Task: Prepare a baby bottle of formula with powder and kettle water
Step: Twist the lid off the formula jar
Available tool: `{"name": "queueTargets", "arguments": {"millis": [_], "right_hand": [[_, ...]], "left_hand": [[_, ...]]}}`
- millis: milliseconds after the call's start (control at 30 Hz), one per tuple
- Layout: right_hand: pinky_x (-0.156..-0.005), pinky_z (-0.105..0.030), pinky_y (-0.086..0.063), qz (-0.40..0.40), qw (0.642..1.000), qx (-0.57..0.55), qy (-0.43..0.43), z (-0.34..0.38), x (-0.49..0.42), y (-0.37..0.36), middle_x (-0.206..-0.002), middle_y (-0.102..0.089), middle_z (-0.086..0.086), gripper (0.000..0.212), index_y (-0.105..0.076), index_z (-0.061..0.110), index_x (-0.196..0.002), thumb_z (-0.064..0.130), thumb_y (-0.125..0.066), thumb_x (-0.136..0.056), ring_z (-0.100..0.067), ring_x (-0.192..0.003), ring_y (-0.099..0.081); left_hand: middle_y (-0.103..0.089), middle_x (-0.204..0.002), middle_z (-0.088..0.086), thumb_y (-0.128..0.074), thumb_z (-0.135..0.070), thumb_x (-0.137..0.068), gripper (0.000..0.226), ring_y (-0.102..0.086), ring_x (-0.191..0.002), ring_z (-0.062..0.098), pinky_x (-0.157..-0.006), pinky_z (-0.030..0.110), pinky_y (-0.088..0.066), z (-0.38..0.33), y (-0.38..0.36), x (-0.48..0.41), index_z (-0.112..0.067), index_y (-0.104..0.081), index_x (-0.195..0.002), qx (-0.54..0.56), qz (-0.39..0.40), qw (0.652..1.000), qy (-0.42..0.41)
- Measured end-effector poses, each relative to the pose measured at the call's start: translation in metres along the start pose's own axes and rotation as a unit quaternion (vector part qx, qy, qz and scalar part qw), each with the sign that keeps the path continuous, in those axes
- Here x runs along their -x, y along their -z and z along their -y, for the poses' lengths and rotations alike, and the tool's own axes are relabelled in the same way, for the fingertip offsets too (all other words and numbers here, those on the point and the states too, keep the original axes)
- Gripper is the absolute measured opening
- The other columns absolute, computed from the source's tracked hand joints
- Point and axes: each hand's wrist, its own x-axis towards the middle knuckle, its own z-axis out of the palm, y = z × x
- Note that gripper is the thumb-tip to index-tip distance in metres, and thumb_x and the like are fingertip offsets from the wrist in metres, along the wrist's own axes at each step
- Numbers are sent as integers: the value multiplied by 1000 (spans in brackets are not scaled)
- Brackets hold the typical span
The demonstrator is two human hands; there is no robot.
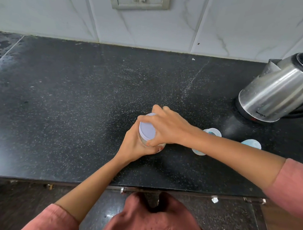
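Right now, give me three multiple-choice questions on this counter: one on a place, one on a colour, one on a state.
1. Where does the kettle stand? A) right end of the counter B) its left end C) floor
2. What colour is the lid? A) red B) pale lilac C) black
3. What is the right hand doing? A) gripping the lid B) hanging idle C) lifting the kettle
Answers: 1 A, it stands far right; 2 B, lilac shows under the hand; 3 A, it clasps the lid while the left hand holds the jar.

Frame edge is cropping kettle (281, 91); right forearm (230, 149) is covering baby bottle (212, 132) midsection; left hand (136, 147), right hand (167, 127) are masking jar (146, 132) body.
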Motion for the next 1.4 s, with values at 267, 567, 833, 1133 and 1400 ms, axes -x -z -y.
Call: {"name": "queueTargets", "arguments": {"millis": [267,567,833,1133,1400], "right_hand": [[-102,-42,-38,69,991,-17,115,-19,-1,4,-146,-26,1,80,-30,36,-140,25,-72,-73,-22,-135,-22],[-80,-37,-36,-14,990,12,-142,10,5,0,-128,-44,-10,81,-34,18,-136,71,-47,-75,-33,-114,-47],[-72,-32,-34,55,998,-31,-15,8,-1,8,-127,-38,2,72,-37,30,-131,18,-71,-69,-24,-117,-34],[-92,-39,-38,24,989,-127,-67,2,1,1,-142,-24,-2,86,-22,28,-143,50,-67,-73,-24,-131,-19],[-98,-37,-37,68,994,-73,43,0,-2,1,-134,-32,3,83,-33,28,-136,7,-73,-66,-20,-129,-23]], "left_hand": [[-57,-111,-16,-79,-41,-46,77,-54,-105,-8,-78,6,-43,4,1,-2,-42,-43,-114,20,13,1000,-12],[-53,-117,-19,-78,-43,-43,85,-51,-105,-12,-80,5,-42,8,0,-1,-49,-35,-116,32,21,999,11],[-54,-114,-18,-77,-41,-43,79,-51,-103,-14,-81,5,-41,7,0,-2,-45,-38,-111,27,26,999,7],[-50,-119,-20,-76,-39,-46,86,-47,-109,-15,-84,5,-41,12,1,-2,-47,-32,-119,36,36,999,11],[-55,-115,-16,-79,-36,-46,79,-53,-106,-8,-82,9,-42,8,0,-2,-42,-39,-113,34,31,999,1]]}}
